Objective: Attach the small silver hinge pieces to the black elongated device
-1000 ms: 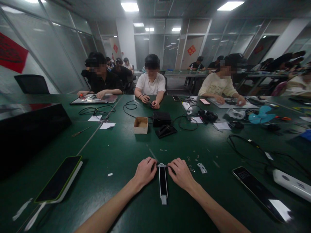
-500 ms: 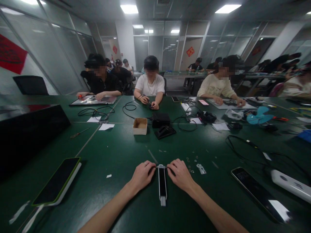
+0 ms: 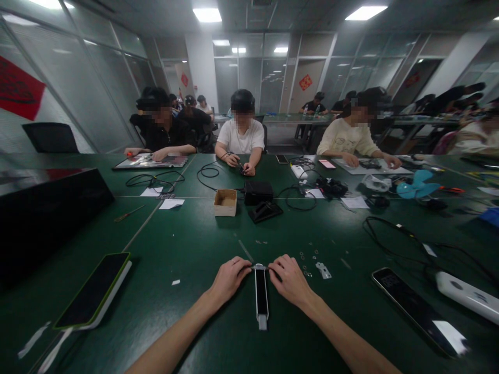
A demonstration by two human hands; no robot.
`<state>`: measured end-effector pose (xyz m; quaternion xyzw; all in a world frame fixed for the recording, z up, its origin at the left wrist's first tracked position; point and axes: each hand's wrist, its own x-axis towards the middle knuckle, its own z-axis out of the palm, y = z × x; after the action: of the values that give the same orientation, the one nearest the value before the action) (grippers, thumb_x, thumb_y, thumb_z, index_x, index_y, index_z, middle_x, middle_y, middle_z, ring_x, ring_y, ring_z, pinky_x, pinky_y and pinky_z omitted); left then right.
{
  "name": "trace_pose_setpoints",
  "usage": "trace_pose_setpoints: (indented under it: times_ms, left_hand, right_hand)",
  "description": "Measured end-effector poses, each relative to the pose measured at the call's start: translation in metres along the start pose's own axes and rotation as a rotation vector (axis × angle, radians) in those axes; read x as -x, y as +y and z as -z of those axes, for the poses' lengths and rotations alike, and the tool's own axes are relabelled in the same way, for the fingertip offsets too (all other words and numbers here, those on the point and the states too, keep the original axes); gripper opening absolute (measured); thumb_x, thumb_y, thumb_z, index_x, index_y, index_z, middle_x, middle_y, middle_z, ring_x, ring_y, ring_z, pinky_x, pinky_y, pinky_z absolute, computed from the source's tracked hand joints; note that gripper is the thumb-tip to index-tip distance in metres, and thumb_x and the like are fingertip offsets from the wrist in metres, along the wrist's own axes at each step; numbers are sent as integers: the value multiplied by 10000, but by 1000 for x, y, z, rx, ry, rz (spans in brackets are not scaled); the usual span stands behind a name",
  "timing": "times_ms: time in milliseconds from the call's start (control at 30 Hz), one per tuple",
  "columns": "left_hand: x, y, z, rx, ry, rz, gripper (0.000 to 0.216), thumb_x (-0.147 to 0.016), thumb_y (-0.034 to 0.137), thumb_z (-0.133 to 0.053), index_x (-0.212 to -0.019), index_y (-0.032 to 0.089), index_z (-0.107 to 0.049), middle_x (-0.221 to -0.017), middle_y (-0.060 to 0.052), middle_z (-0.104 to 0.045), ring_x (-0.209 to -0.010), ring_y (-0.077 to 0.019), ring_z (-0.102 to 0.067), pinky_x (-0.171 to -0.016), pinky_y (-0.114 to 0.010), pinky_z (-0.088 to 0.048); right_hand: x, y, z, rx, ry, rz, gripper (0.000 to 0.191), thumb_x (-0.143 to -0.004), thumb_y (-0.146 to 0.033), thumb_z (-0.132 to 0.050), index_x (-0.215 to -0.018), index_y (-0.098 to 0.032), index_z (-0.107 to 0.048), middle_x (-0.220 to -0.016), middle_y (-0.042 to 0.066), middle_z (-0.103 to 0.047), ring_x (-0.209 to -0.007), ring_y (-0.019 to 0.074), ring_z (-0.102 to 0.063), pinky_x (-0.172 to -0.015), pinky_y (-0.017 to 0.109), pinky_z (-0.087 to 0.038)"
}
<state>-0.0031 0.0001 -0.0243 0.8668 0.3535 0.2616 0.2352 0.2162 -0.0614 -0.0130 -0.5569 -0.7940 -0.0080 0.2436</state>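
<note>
A narrow black bar with white ends [image 3: 261, 294] lies lengthwise on the green table [image 3: 187, 249] in front of me. My left hand [image 3: 228, 279] and my right hand [image 3: 290, 280] rest either side of its far end, fingers curled in and pinching at that end. Whatever the fingertips grip there is too small to make out. A small grey metal bracket [image 3: 323, 270] and several tiny loose parts [image 3: 306, 259] lie just right of my right hand.
A phone in a green case [image 3: 93, 291] lies at the left, a dark phone [image 3: 419, 309] and a white power strip [image 3: 468, 296] at the right, with black cables [image 3: 393, 234]. A cardboard box [image 3: 225, 201] and black boxes [image 3: 259, 192] sit mid-table. Several people work across the table.
Both hands stay at the far end of the bar with only slight finger shifts. The view has moved a little.
</note>
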Motion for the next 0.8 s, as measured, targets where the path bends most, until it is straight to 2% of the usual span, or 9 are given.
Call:
trace_pose_setpoints:
  times_ms: [133,233,400,600,800]
  left_hand:
    - [-1,2,2,24,-3,0,140,-905,233,-525,-1007,205,-618,-934,-18,-619,-831,-137,-595,-764,-247,-487]
    - [-2,5,4,15,-24,24,159,-860,205,-559,-1009,202,-615,-908,-13,-613,-737,-126,-577,-701,-241,-479]
    - [-4,9,6,7,-29,63,215,-804,134,-514,-996,180,-600,-865,-14,-607,-665,-117,-544,-672,-244,-458]
    - [-5,11,7,49,3,76,158,-829,174,-487,-953,176,-586,-870,-16,-605,-667,-121,-530,-657,-245,-446]
    - [-5,10,8,71,-21,72,163,-852,202,-483,-980,184,-582,-887,-13,-614,-678,-120,-534,-666,-247,-447]
  right_hand:
    - [0,0,0,-1,5,4,169,-871,-157,-485,-932,-171,-641,-852,71,-617,-788,188,-525,-659,316,-395]
    - [0,1,-1,-6,7,1,172,-874,-162,-487,-939,-176,-645,-854,72,-617,-794,188,-524,-669,314,-391]
    - [1,1,0,-13,-43,-40,180,-870,-159,-491,-949,-168,-653,-876,66,-618,-805,179,-516,-682,300,-385]
    - [-1,-2,3,2,-66,-56,183,-878,-170,-489,-948,-176,-658,-890,61,-616,-825,173,-515,-691,285,-385]
    - [-1,-2,4,13,-92,-65,190,-884,-178,-482,-962,-177,-656,-898,58,-617,-829,167,-518,-699,285,-389]
